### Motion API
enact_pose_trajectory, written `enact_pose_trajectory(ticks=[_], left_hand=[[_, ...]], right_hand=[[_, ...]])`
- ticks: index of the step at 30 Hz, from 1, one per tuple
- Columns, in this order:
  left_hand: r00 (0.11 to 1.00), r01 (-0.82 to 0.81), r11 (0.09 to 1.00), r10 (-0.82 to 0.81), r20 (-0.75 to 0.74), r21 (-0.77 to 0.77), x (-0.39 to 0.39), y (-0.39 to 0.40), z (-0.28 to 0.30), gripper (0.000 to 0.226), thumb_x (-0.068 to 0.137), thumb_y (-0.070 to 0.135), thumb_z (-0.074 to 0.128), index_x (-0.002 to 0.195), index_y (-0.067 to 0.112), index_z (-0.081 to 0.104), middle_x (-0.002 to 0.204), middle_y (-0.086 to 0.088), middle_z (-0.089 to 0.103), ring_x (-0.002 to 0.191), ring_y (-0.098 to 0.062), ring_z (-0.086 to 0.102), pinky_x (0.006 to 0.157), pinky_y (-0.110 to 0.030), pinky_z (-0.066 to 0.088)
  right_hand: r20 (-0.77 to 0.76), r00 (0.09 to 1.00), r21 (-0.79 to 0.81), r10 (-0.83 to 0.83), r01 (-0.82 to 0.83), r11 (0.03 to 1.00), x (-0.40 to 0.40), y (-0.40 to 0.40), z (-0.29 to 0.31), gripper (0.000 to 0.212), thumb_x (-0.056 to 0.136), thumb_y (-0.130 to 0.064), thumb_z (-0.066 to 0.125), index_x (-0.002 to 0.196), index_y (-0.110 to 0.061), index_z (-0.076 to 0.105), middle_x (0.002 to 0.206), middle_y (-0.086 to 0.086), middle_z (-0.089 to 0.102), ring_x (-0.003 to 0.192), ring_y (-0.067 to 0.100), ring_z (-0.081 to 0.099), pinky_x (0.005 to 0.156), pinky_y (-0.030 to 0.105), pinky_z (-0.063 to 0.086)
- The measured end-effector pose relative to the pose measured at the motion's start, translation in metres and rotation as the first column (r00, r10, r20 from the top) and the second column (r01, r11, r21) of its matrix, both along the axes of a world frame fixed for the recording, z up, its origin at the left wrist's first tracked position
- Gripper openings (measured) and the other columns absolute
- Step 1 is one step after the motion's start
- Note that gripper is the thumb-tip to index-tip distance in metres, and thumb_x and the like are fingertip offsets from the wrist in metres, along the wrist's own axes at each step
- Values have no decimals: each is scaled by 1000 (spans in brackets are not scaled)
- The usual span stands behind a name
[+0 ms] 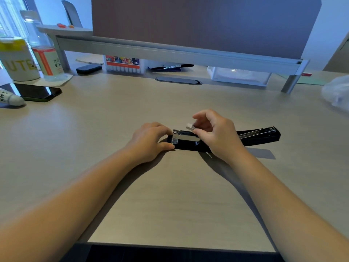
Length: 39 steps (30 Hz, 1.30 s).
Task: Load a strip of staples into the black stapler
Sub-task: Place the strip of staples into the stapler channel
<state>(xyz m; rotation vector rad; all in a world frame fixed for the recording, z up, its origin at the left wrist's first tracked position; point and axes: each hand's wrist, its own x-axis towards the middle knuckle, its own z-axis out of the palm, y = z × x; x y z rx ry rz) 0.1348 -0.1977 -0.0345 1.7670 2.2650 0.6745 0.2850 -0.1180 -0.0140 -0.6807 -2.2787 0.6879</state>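
Observation:
The black stapler (pixel 260 136) lies opened flat on the desk, its lid folded out to the right and its silver magazine channel (pixel 186 138) facing up on the left part. My left hand (pixel 149 142) grips the stapler's front end, thumb and fingers pinching the metal nose. My right hand (pixel 217 133) hovers over the middle of the stapler and pinches a short silvery strip of staples (pixel 189 126), tilted, its free end just above the channel.
A black phone (pixel 35 91), a white tube (pixel 11 99), a yellow-lidded tub (pixel 18 59) and a clear bottle (pixel 45 53) stand at the far left. A monitor riser (pixel 170 50) spans the back, with boxes beneath. A plastic bag (pixel 337 91) lies far right.

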Motion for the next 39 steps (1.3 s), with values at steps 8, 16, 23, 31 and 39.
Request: enact_pose_trajectory(ticks=[8, 16, 23, 31, 39], left_hand=[[1000, 14, 1000, -14, -3, -15, -3, 2, 0, 40, 81, 31, 58, 119, 19, 53, 130, -6, 51, 124, -24, 38, 103, -38, 31], [1000, 12, 1000, -12, 7, -20, -3, 2, 1, 40, 81, 31, 58, 119, 20, 53, 130, -6, 51, 124, -24, 38, 102, -37, 32], [1000, 13, 1000, -12, 26, -13, -3, 2, 0, 40, 80, 31, 60, 117, 18, 55, 127, -7, 53, 121, -25, 40, 101, -36, 34], [1000, 10, 1000, -9, 21, -21, -2, 1, 1, 41, 80, 32, 59, 118, 18, 54, 127, -7, 53, 121, -25, 41, 102, -40, 34], [1000, -2, 1000, 3, 16, -19, -1, 1, 1, 41, 80, 32, 58, 119, 20, 53, 130, -6, 51, 123, -24, 39, 102, -37, 32]], right_hand=[[78, 997, -4, 26, -25, 1000, -1, 4, 0, 14, 79, -5, 60, 93, -8, 63, 81, -2, 58, 73, 7, 54, 68, 5, 42], [114, 994, -6, 8, -7, 1000, 2, 4, 0, 12, 78, -5, 62, 89, -8, 67, 79, -1, 60, 74, 11, 55, 65, 2, 40], [155, 988, 21, -8, 5, 1000, 7, 2, 2, 14, 79, -8, 62, 91, -10, 66, 88, 7, 68, 84, 18, 59, 78, 28, 47], [303, 950, 107, -69, 38, 993, 18, 3, 5, 13, 78, -24, 64, 82, -12, 64, 100, 10, 66, 94, 25, 55, 85, 41, 46], [348, 937, 97, -16, -19, 995, 13, 1, 6, 19, 81, -27, 59, 96, -17, 64, 107, 8, 63, 99, 25, 52, 91, 46, 43]])
